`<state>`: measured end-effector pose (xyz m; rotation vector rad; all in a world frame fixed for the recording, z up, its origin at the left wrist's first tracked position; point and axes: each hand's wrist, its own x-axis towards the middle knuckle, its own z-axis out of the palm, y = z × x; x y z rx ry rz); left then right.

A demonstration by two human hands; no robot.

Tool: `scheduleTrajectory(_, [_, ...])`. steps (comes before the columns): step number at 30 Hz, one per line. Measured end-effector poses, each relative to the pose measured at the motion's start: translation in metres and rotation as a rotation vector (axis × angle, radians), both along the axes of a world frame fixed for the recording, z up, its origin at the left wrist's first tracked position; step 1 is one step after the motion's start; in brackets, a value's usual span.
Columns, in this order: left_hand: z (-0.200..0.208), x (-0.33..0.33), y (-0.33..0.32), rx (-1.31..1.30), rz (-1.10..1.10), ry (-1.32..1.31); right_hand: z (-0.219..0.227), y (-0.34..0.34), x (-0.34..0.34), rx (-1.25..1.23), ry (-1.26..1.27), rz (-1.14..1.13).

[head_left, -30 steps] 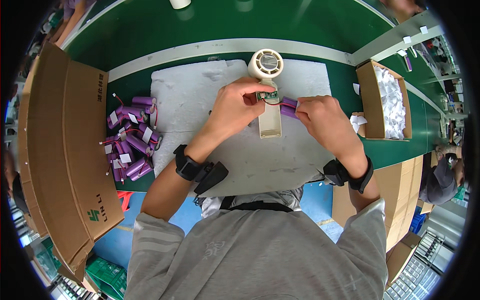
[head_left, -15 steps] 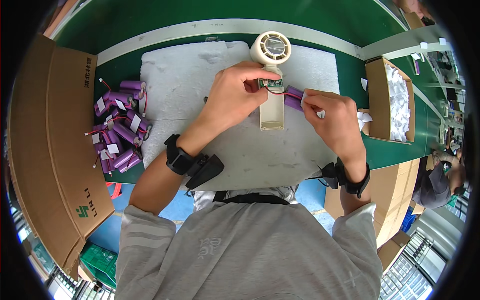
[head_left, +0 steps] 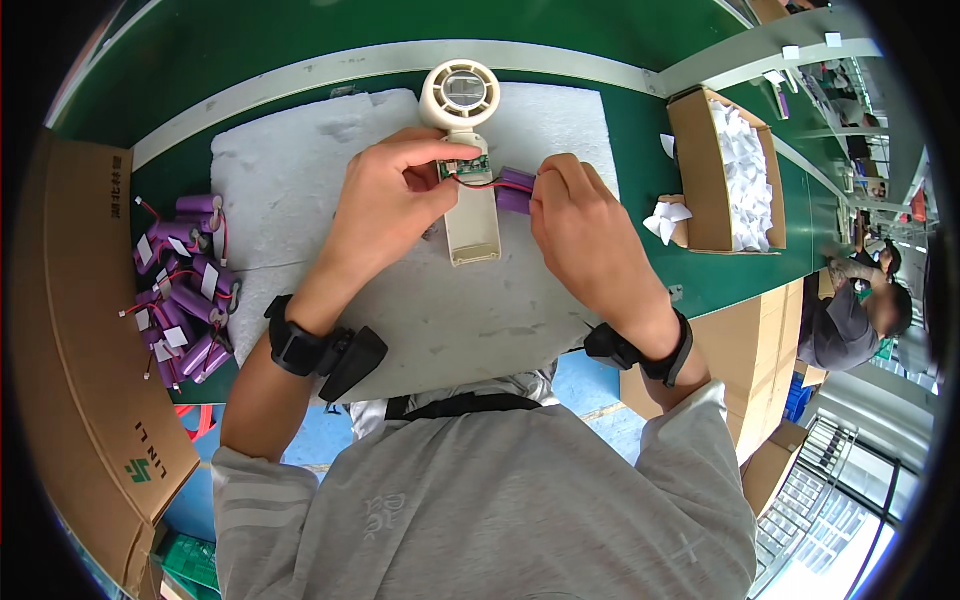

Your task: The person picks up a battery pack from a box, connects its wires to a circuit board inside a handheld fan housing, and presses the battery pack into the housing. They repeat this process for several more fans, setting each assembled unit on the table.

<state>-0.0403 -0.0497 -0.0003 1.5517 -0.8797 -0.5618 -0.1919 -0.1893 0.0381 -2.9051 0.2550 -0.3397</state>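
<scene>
A cream hand-held fan [head_left: 462,95] lies on a white foam mat [head_left: 300,200], its round head pointing away from me and its open handle [head_left: 472,230] toward me. My left hand [head_left: 385,205] pinches a small green circuit board [head_left: 463,168] at the top of the handle. A red wire runs from the board to a purple cylindrical battery [head_left: 513,189], which my right hand [head_left: 585,240] grips just right of the handle. Both wrists wear black straps.
A heap of several purple batteries with wires and white tabs [head_left: 185,290] lies left of the mat beside a flat cardboard box [head_left: 80,330]. An open carton of white paper pieces [head_left: 725,175] stands at the right. Another person [head_left: 850,310] sits far right.
The view has shifted, so the fan and the mat sit lower and more central. My hands stay on the board and the battery, closing in a little at the handle's top.
</scene>
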Motion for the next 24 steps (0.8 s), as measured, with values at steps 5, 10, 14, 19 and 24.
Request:
scheduleTrajectory(5, [-0.002, 0.000, 0.000, 0.007, 0.006, 0.028, -0.006, -0.007, 0.001, 0.036, 0.018, -0.038])
scheduleTrajectory(10, [0.001, 0.000, 0.000, -0.015, 0.005, 0.014, 0.023, -0.060, -0.028, 0.161, -0.100, -0.120])
scheduleTrajectory(14, [0.000, -0.002, -0.003, 0.006, 0.008, -0.011, 0.047, -0.132, -0.062, -0.134, -0.138, -0.708])
scheduleTrajectory(19, [0.000, 0.000, -0.001, 0.030, 0.014, -0.023, 0.038, -0.052, -0.019, 0.196, -0.042, -0.190])
scheduleTrajectory(24, [0.001, 0.004, 0.002, 0.033, 0.003, -0.015, 0.003, -0.026, 0.017, 0.273, 0.140, 0.103])
